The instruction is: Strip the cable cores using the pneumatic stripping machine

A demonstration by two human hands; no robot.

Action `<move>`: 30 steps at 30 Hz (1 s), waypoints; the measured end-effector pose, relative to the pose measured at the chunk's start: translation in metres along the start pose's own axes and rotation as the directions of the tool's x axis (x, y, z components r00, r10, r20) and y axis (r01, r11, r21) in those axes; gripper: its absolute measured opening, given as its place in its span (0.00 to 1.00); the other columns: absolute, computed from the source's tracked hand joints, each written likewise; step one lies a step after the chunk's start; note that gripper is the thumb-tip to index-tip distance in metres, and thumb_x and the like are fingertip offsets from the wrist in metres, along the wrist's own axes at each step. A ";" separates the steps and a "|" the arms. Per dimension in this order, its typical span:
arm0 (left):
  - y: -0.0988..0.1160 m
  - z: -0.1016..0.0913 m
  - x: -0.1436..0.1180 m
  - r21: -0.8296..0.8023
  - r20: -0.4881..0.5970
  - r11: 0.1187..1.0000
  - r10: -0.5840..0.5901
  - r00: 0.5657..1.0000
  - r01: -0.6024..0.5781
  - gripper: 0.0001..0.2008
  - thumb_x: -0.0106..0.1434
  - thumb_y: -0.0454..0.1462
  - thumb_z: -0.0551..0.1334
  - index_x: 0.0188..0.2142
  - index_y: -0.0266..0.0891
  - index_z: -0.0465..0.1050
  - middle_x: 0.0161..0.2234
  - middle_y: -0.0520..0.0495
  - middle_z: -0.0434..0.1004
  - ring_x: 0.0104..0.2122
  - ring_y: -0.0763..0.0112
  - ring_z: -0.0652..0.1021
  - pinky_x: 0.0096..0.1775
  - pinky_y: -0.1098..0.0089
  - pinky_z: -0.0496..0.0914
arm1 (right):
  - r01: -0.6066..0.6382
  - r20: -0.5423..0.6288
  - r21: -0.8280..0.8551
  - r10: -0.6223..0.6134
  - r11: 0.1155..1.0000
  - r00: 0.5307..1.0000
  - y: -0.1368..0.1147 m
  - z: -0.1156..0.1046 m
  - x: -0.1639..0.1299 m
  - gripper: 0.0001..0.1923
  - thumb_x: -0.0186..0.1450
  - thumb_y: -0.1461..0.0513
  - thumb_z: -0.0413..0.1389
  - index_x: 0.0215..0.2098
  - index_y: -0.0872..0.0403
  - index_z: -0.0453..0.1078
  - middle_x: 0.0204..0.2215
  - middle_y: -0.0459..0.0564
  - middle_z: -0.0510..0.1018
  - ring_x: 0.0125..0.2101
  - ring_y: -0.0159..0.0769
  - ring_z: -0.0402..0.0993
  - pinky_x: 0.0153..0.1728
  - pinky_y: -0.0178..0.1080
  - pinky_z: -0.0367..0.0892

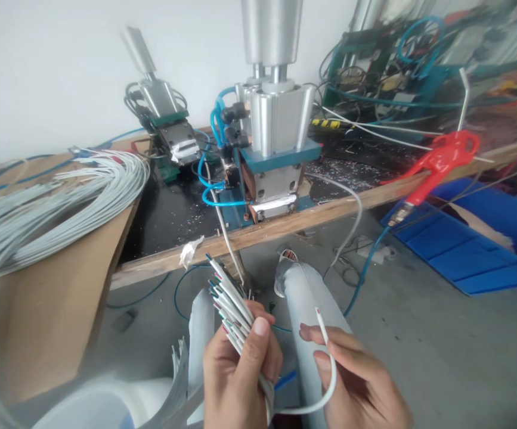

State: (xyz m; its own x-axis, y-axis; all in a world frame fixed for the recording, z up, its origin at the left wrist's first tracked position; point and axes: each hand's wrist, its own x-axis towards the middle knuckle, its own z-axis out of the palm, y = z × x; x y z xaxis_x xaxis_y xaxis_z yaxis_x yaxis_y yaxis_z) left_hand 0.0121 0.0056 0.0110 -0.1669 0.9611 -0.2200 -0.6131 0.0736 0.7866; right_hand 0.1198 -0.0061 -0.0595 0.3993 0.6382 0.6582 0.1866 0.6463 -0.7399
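White cable ends, a bundle (229, 304), sit clamped in the left hand (235, 375), below and in front of the pneumatic press (271, 149). Right hand (361, 381) pinches a single white cable (327, 357) (curved into a loop), just right of the bundle.

White wall (61, 59), grey concrete floor (441, 357)

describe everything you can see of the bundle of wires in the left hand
The bundle of wires is a fistful of thin white sheathed cables, their cut ends fanned up and left, showing green, red and dark cores. The left hand grips it, thumb pressed across. One cable loops out below to the right hand, which pinches its free end upright.
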 end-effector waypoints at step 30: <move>-0.053 -0.023 -0.014 0.491 0.099 0.870 -0.014 0.995 -0.037 0.24 0.66 0.54 0.68 0.25 0.38 0.75 0.19 0.52 0.60 0.23 0.69 0.64 0.25 0.72 0.60 | -0.236 0.525 -0.174 0.293 0.956 0.799 -0.010 -0.011 0.061 0.09 0.75 0.63 0.55 0.35 0.51 0.70 0.30 0.43 0.74 0.30 0.30 0.72 0.32 0.32 0.67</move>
State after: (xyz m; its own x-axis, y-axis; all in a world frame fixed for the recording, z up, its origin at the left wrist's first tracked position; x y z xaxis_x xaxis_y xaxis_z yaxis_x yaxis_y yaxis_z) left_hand 0.0292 -0.0176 -0.0409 -0.0809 0.9816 -0.1727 -0.1480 0.1596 0.9760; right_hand 0.1528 0.0219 -0.0133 -0.0971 0.9190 0.3822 0.2406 0.3943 -0.8869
